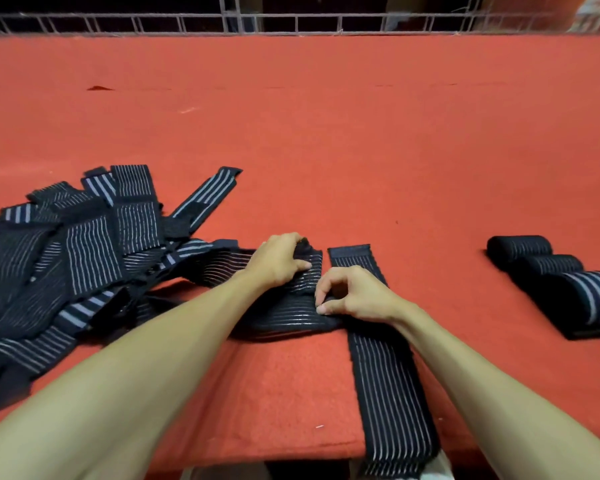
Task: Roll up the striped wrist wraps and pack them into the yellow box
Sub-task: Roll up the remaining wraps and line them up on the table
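Rolling barely begun: my left hand (280,261) grips and right hand (355,295) pinches one wrap (291,318); apparently three rolls (551,271) lie right of it, unrolled pile (66,254) left.

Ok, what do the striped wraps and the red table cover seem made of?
Striped wraps: likely woven elastic fabric, dark with pale ribs, matte; they drape and crease limply. Red table cover: felt-like cloth, matte, with a fuzzy nap and lint specks.
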### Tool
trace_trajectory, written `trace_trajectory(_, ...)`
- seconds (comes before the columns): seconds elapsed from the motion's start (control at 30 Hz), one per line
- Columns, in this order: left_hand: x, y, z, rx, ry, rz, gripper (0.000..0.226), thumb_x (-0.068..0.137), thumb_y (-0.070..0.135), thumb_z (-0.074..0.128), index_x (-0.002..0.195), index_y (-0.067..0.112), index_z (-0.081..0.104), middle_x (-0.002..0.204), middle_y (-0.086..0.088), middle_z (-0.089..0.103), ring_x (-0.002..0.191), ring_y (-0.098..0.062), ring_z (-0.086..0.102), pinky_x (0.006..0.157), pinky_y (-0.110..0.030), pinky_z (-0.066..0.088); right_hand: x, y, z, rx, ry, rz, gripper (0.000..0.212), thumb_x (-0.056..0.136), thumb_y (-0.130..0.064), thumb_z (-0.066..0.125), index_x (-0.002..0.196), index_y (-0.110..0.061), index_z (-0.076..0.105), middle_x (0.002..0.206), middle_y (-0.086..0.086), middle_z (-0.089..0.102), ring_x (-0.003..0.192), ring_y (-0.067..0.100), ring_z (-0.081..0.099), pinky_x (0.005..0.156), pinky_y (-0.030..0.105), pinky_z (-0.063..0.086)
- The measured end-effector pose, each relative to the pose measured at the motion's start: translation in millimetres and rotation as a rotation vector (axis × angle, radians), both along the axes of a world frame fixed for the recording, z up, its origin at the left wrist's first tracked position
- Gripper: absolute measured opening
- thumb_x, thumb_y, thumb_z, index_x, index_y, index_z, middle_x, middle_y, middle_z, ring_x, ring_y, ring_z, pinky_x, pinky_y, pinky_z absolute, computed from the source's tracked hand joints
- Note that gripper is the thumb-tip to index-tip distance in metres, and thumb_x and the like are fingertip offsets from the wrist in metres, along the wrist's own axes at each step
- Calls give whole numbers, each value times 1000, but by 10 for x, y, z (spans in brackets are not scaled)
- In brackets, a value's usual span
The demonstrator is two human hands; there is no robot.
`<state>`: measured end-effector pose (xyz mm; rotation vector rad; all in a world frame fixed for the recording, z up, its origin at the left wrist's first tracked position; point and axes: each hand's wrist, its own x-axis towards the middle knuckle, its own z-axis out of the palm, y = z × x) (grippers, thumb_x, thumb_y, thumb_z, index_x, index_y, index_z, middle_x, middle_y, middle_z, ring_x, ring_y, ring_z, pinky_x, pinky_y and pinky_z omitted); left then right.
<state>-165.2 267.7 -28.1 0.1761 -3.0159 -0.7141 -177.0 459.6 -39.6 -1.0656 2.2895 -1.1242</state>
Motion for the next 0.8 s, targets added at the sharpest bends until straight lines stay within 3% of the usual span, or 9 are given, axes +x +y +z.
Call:
trace_trajectory(0.1, 153, -76, 112, -69, 66, 17, 33, 87, 25, 69, 116, 15, 58, 117, -9, 64, 109, -32, 59, 91, -45, 48, -19, -49, -6, -28, -23, -4, 33, 72, 2, 77, 69, -29, 66, 89, -4, 66, 88, 15, 64, 88, 31, 48)
trace_trajectory(0.2, 318, -210, 170, -239, 166, -21, 20, 89, 11, 58, 109, 11, 54, 109, -9, 59, 102, -37, 58, 83, -47, 47, -8, -61, 24, 0, -60, -28, 33, 73, 9, 72, 70, -22, 65, 84, -6, 62, 80, 12, 59, 80, 28, 47)
trace_trajectory(0.33, 569, -697, 224, -371, 210, 64, 21, 87, 5, 51, 108, 10, 53, 104, -11, 56, 96, -40, 58, 75, -47, 46, 11, -88, 56, 20, -70, -62, 32, 73, 12, 68, 73, -20, 61, 86, -4, 58, 78, 10, 54, 77, 24, 43)
trace_trajectory(0.43, 773, -1040, 256, -527, 197, 122, 26, 89, 6, 52, 115, 11, 53, 110, -10, 60, 100, -37, 61, 79, -44, 43, -8, -231, 51, 22, 42, -169, 41, 70, 10, 72, 85, -26, 60, 99, -1, 49, 76, 11, 46, 72, 19, 39)
trace_trajectory(0.5, 875, -1202, 249, -587, 163, 133, 40, 90, 8, 51, 129, 18, 48, 116, -8, 61, 106, -33, 60, 87, -42, 42, 11, -369, 72, -85, -3, -311, 52, 69, 11, 75, 102, -25, 57, 105, 0, 49, 70, 12, 47, 69, 20, 43)
trace_trajectory(0.6, 976, -1291, 289, -551, 70, 171, 44, 92, 15, 48, 134, 26, 54, 128, -6, 53, 120, -28, 49, 98, -41, 35, 72, -546, 174, -327, -235, -488, 51, 74, 11, 75, 117, -11, 59, 94, 4, 65, 74, 14, 61, 72, 28, 52)
trace_trajectory(0.73, 1088, -1183, 502, -478, 178, 75, 33, 95, 24, 47, 119, 24, 69, 148, -2, 39, 141, -16, 26, 118, -38, -2, 179, -685, 487, -609, -380, -597, 19, 83, 5, 67, 101, -2, 67, 86, 12, 68, 72, 20, 62, 62, 26, 50)
trace_trajectory(0.8, 1124, -1033, 645, -257, 181, -23, 33, 97, 23, 47, 126, 19, 64, 144, -1, 49, 137, -14, 37, 117, -29, 8, 241, -731, 693, -753, -482, -572, 16, 87, 2, 64, 101, -5, 67, 87, 9, 67, 71, 18, 62, 61, 27, 51)
